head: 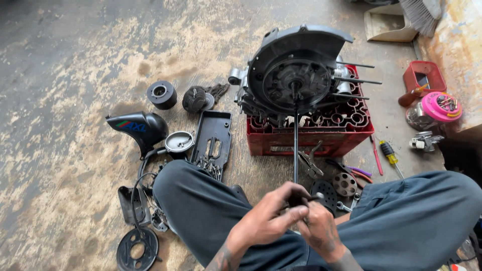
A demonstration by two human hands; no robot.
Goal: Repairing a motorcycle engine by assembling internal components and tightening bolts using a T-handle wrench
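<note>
Both hands close around the handle end of a long black driver [295, 145]: the left hand [268, 216] wraps it from the side, the right hand [319, 228] cups beneath. Straight out from that grip, the shaft's far tip sits in the hub of the scooter engine [293, 75], which rests on a red crate [311, 133]. Judging by this, keeping the shaft in line with the hub should stop the tip slipping. Pliers [309, 163] lie just beyond the knuckles.
</note>
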